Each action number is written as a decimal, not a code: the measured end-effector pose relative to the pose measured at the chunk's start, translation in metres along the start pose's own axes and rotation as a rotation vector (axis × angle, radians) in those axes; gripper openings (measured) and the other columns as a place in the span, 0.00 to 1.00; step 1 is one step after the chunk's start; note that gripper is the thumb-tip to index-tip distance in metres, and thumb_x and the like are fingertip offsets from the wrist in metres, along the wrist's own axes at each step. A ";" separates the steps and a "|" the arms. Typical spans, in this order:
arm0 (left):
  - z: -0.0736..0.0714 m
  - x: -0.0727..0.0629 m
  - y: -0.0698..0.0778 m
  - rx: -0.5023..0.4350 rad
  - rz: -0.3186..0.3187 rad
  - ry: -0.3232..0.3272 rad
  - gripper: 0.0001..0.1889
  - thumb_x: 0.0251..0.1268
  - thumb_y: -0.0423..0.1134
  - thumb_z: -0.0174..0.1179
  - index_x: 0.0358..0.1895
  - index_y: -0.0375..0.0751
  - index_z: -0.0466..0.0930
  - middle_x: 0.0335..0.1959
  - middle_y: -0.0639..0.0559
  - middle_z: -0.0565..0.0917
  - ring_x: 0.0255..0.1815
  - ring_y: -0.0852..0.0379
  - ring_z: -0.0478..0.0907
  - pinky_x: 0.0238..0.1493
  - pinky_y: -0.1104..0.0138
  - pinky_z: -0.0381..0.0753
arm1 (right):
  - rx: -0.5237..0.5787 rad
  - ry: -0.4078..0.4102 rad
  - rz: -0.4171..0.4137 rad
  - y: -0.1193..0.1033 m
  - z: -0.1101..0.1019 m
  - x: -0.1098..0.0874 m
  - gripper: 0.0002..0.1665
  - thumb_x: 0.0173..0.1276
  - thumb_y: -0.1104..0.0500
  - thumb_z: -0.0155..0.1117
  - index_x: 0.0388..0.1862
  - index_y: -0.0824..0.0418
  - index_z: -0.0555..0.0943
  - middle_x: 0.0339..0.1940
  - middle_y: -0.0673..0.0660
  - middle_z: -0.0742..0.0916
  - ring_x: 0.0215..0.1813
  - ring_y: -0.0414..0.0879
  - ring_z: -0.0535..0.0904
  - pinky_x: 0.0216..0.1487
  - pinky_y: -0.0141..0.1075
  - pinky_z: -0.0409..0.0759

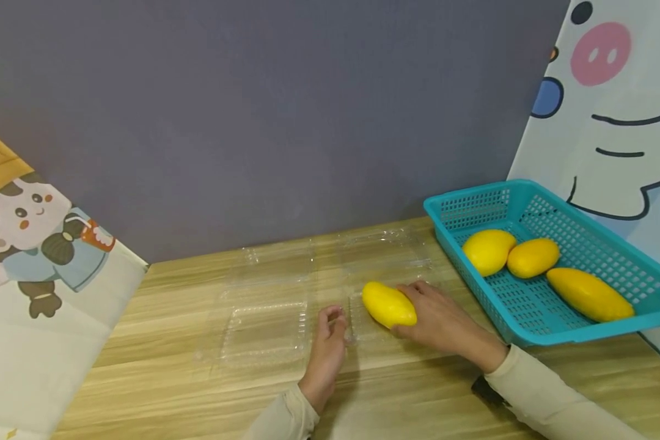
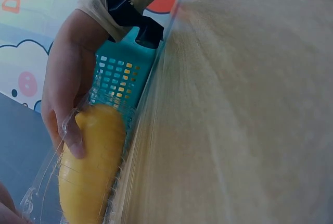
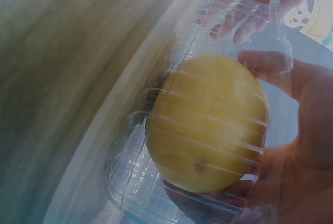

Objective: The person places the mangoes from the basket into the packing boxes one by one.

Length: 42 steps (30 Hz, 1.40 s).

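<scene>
My right hand [image 1: 437, 318] grips a yellow mango [image 1: 387, 305] over the near tray of a clear plastic clamshell box [image 1: 357, 333]. In the right wrist view the mango [image 3: 208, 125] shows through the box's ribbed wall, with thumb and fingers around it. My left hand [image 1: 327, 348] is at the left side of that box, its fingers loosely bent by the wall. Whether they press on the plastic is hard to tell. To the left lies a second clear clamshell box [image 1: 264, 330], opened flat. Only a bit of the left hand [image 2: 8, 206] enters the left wrist view.
A turquoise perforated basket [image 1: 506, 318] stands at the right, holding three more mangoes [image 1: 588, 294]. Under everything is a wood-grain table [image 1: 159, 342]. A grey panel [image 1: 286, 122] rises behind, with cartoon-printed panels [image 1: 610, 153] on both sides.
</scene>
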<state>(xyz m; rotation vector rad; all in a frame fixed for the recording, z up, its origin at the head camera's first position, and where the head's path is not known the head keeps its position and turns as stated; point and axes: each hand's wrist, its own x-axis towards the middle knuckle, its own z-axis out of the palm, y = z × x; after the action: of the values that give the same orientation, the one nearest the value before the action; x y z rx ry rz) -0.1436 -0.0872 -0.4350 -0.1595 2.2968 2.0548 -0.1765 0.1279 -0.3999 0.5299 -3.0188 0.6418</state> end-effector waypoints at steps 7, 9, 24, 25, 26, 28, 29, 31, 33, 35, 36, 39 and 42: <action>-0.001 -0.001 -0.001 0.006 0.002 0.011 0.18 0.80 0.40 0.42 0.66 0.37 0.61 0.65 0.38 0.68 0.61 0.46 0.72 0.49 0.64 0.75 | 0.017 -0.007 0.001 -0.001 -0.002 -0.002 0.46 0.58 0.38 0.71 0.69 0.62 0.72 0.62 0.63 0.79 0.59 0.59 0.77 0.57 0.57 0.76; -0.001 -0.002 0.000 0.002 0.002 0.011 0.18 0.80 0.40 0.42 0.66 0.38 0.62 0.65 0.38 0.68 0.61 0.46 0.72 0.48 0.64 0.74 | 0.011 -0.009 -0.003 -0.001 -0.004 -0.003 0.45 0.59 0.38 0.70 0.69 0.62 0.72 0.62 0.63 0.79 0.59 0.59 0.78 0.58 0.57 0.76; 0.000 -0.001 0.001 -0.008 0.006 0.021 0.17 0.79 0.38 0.43 0.65 0.36 0.63 0.64 0.38 0.69 0.58 0.46 0.73 0.46 0.65 0.74 | 0.002 -0.088 -0.027 0.004 -0.024 -0.009 0.42 0.61 0.46 0.69 0.71 0.61 0.70 0.65 0.63 0.78 0.63 0.61 0.76 0.62 0.58 0.75; 0.001 -0.001 0.001 -0.008 0.006 0.021 0.17 0.79 0.38 0.43 0.65 0.36 0.63 0.64 0.38 0.69 0.58 0.47 0.73 0.46 0.65 0.74 | 0.000 -0.088 -0.025 0.004 -0.024 -0.009 0.42 0.61 0.46 0.69 0.70 0.62 0.71 0.65 0.64 0.78 0.63 0.61 0.76 0.62 0.58 0.75; 0.001 -0.001 0.001 -0.009 0.005 0.020 0.17 0.79 0.38 0.43 0.65 0.36 0.63 0.64 0.38 0.69 0.57 0.47 0.73 0.46 0.65 0.74 | -0.002 -0.087 -0.024 0.004 -0.024 -0.008 0.41 0.61 0.45 0.69 0.70 0.62 0.71 0.65 0.64 0.79 0.63 0.61 0.76 0.62 0.58 0.74; 0.001 -0.001 0.001 -0.008 0.007 0.020 0.17 0.79 0.38 0.43 0.65 0.36 0.63 0.64 0.39 0.69 0.57 0.47 0.73 0.46 0.65 0.74 | -0.005 -0.083 -0.025 0.003 -0.023 -0.008 0.41 0.62 0.45 0.69 0.69 0.63 0.72 0.65 0.64 0.79 0.63 0.61 0.77 0.62 0.58 0.75; 0.001 -0.001 0.001 -0.007 0.007 0.021 0.17 0.79 0.38 0.43 0.65 0.36 0.63 0.64 0.39 0.69 0.58 0.47 0.73 0.46 0.65 0.74 | -0.006 -0.081 -0.025 0.003 -0.023 -0.008 0.41 0.62 0.45 0.69 0.69 0.63 0.72 0.64 0.63 0.79 0.63 0.61 0.77 0.62 0.58 0.75; 0.001 -0.001 0.001 -0.007 0.009 0.021 0.17 0.79 0.38 0.43 0.65 0.36 0.63 0.64 0.39 0.69 0.59 0.46 0.72 0.47 0.65 0.74 | -0.013 -0.074 -0.030 0.003 -0.022 -0.008 0.41 0.62 0.45 0.70 0.69 0.63 0.73 0.64 0.63 0.80 0.62 0.61 0.77 0.62 0.58 0.75; 0.001 -0.001 0.001 -0.009 0.011 0.021 0.17 0.79 0.38 0.43 0.65 0.36 0.63 0.64 0.39 0.68 0.60 0.46 0.72 0.47 0.66 0.74 | -0.014 -0.071 -0.032 0.002 -0.022 -0.008 0.40 0.62 0.44 0.70 0.69 0.63 0.73 0.64 0.63 0.80 0.63 0.61 0.77 0.62 0.58 0.75; 0.001 -0.001 0.001 -0.011 0.012 0.023 0.17 0.79 0.37 0.43 0.65 0.36 0.63 0.64 0.39 0.68 0.60 0.46 0.72 0.47 0.66 0.74 | -0.014 -0.070 -0.034 0.001 -0.021 -0.008 0.40 0.62 0.44 0.69 0.68 0.62 0.73 0.65 0.64 0.79 0.63 0.62 0.76 0.62 0.58 0.74; 0.001 -0.001 0.001 -0.013 0.012 0.024 0.17 0.79 0.37 0.43 0.65 0.36 0.63 0.64 0.38 0.68 0.60 0.46 0.72 0.47 0.66 0.74 | -0.014 -0.070 -0.036 0.001 -0.021 -0.008 0.40 0.62 0.44 0.69 0.68 0.62 0.73 0.65 0.64 0.79 0.64 0.62 0.76 0.63 0.58 0.74; 0.001 0.000 0.000 -0.017 0.012 0.028 0.17 0.79 0.37 0.43 0.65 0.35 0.63 0.64 0.38 0.68 0.60 0.46 0.72 0.47 0.66 0.74 | -0.007 -0.068 -0.042 -0.001 -0.020 -0.008 0.40 0.62 0.43 0.69 0.68 0.61 0.74 0.64 0.63 0.80 0.63 0.62 0.77 0.62 0.58 0.74; 0.002 0.000 0.001 -0.022 0.012 0.030 0.17 0.79 0.37 0.43 0.64 0.36 0.64 0.64 0.38 0.69 0.61 0.45 0.72 0.47 0.65 0.74 | 0.002 -0.061 -0.049 -0.002 -0.019 -0.007 0.39 0.63 0.42 0.69 0.68 0.61 0.74 0.63 0.62 0.80 0.61 0.60 0.78 0.60 0.58 0.76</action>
<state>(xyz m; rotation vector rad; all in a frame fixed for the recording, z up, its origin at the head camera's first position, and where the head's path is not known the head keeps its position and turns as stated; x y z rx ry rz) -0.1435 -0.0852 -0.4346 -0.1790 2.2986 2.0982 -0.1702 0.1363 -0.3827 0.6332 -3.0510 0.6383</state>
